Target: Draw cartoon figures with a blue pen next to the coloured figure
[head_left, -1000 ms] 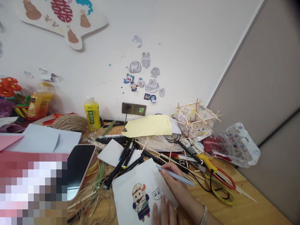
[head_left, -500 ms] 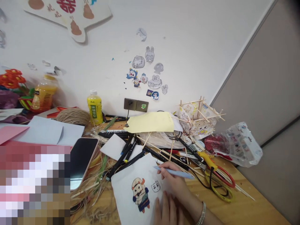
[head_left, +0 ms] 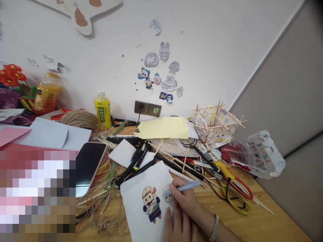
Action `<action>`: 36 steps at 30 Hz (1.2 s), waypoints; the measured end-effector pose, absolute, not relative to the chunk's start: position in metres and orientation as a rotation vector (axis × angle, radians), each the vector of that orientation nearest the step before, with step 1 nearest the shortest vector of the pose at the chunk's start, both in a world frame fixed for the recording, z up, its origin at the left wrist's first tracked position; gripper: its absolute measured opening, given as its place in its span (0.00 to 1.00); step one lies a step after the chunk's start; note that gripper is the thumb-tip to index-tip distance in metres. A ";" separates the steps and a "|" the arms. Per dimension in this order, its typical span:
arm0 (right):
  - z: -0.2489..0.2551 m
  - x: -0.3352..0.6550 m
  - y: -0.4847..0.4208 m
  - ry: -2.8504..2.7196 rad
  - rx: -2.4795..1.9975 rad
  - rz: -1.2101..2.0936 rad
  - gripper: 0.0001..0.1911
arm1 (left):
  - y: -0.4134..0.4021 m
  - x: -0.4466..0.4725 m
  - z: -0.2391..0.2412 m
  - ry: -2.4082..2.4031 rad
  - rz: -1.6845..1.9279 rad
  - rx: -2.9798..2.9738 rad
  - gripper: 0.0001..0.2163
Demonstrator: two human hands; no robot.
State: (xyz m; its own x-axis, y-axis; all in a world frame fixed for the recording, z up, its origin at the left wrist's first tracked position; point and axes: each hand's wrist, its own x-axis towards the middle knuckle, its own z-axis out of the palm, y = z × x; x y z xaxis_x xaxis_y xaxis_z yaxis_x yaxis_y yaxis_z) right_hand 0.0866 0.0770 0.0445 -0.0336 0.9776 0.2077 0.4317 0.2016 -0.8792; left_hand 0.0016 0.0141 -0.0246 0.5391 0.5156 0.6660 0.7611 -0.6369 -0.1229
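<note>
A light blue pen (head_left: 192,185) is pinched in my right hand (head_left: 183,198), its tip down on the small black-line face (head_left: 168,198) drawn on a white sheet of paper (head_left: 135,205). Part of that face is covered by my fingers. Left of it, the same sheet bears a coloured cartoon figure (head_left: 152,205) with a dark blue lower body. My left hand (head_left: 178,225) lies with fingers stretched on the sheet's right side, just below the small face and against my right wrist area. The sheet's lower end runs out of view.
Black markers (head_left: 142,156), thin wooden sticks (head_left: 185,156) and yellow-handled pliers (head_left: 224,170) clutter the desk behind the sheet. A phone (head_left: 89,166) and tangled twine (head_left: 108,215) lie left. A yellow bottle (head_left: 102,111) stands by the wall, a stick frame (head_left: 218,122) further right.
My right hand has brought the pen down and left, from above the small face onto it. My left hand stays on the sheet. The whole view has shifted slightly.
</note>
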 end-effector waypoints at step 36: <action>0.053 0.087 0.075 -1.778 -1.401 0.795 0.16 | 0.016 0.005 -0.045 -0.964 -0.786 -2.481 0.13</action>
State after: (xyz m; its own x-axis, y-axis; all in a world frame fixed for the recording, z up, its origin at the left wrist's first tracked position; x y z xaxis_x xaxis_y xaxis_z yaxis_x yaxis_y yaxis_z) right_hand 0.0866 0.0754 0.0529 -0.1443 0.9757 0.1650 0.5274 0.2169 -0.8215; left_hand 0.0050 0.0160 -0.0446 0.6116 0.4989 0.6140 0.7017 -0.7006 -0.1298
